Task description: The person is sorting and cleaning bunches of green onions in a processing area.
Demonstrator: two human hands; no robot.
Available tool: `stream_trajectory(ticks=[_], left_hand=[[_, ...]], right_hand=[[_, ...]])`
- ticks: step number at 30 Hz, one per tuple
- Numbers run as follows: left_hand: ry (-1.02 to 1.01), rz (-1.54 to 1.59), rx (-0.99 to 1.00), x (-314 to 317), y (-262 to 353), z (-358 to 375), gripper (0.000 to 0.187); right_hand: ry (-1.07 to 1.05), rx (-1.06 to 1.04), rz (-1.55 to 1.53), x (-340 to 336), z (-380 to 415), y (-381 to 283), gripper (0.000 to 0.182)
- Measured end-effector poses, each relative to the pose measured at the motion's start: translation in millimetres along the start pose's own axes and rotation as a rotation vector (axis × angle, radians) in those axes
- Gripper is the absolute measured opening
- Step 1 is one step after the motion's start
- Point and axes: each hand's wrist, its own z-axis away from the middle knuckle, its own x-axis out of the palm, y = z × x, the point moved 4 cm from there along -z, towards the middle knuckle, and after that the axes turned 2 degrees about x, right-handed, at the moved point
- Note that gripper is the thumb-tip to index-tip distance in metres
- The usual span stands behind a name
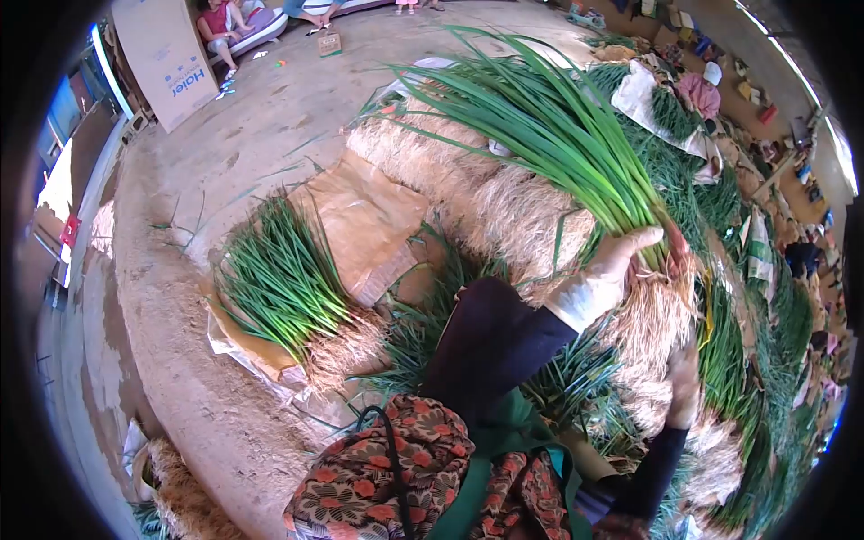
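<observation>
My left hand [605,274], in a whitish glove, is closed around the stems of a big bunch of chives [576,153], just above the roots. The long flat leaves point up and to the left, and pale stringy roots [657,301] hang below the glove. Beside the lower end of those roots is my right hand [684,387], smeared by motion; its fingers cannot be made out. Another bunch of chives [283,279] lies on brown paper [360,211] to the left, with its roots toward me.
Piled chives with matted roots [517,211] lie ahead, and more greens [765,360] stretch along the right. A cardboard panel [166,58] stands at the far left. Some people [225,27] sit at the back. A root heap [184,495] lies at the lower left.
</observation>
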Motion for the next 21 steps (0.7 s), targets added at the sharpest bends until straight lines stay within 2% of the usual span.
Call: stream_trajectory(ticks=[4, 5, 8, 10, 11, 12, 14, 16, 17, 19, 20, 21], left_hand=[[-0.069, 0.04, -0.071, 4.4, 0.3, 18.9, 0.028], [-0.082, 0.079, -0.051, 3.9, 5.4, 20.2, 0.03], [0.067, 0.282, -0.174, -15.0, 17.8, 21.7, 0.032], [0.102, 0.233, -0.17, -15.5, 42.6, 27.1, 0.031], [0.022, 0.241, -0.157, -22.2, 41.9, 19.8, 0.028], [0.015, 0.074, -0.032, -18.2, 56.5, 23.2, 0.025], [-0.119, 0.08, 0.094, -17.1, 76.5, 26.2, 0.02], [-0.03, -0.03, 0.117, -29.4, 118.3, 37.4, 0.024], [0.143, -0.158, 0.176, -48.2, 138.8, 40.8, 0.023], [0.085, -0.351, 0.327, -76.4, 192.0, 46.7, 0.023], [0.065, -0.349, 0.251, -91.6, 218.9, 61.6, 0.026], [0.23, -0.548, 0.271, -108.2, 245.0, 83.8, 0.027]], right_hand=[[-0.187, -0.015, -0.187, 42.4, -62.8, -54.5, 0.036], [-0.212, -0.007, -0.207, 49.2, -69.7, -56.3, 0.035], [-0.22, 0.025, -0.261, 54.8, -68.8, -49.5, 0.031], [-0.201, 0.05, -0.302, 51.6, -71.0, -40.9, 0.029], [-0.187, 0.062, -0.321, 48.3, -72.6, -35.1, 0.029], [-0.183, 0.078, -0.334, 45.7, -74.7, -27.8, 0.029], [-0.158, 0.109, -0.371, 40.2, -77.5, -11.6, 0.03], [-0.131, 0.133, -0.403, 34.3, -79.3, 8.5, 0.031], [-0.111, 0.156, -0.425, 34.4, -77.4, 21.2, 0.032], [-0.047, 0.304, -0.425, 36.0, -70.0, 52.9, 0.038], [0.005, 0.418, -0.408, 35.9, -54.6, 74.9, 0.044], [-0.011, 0.456, -0.385, 38.0, -38.7, 81.0, 0.039]])
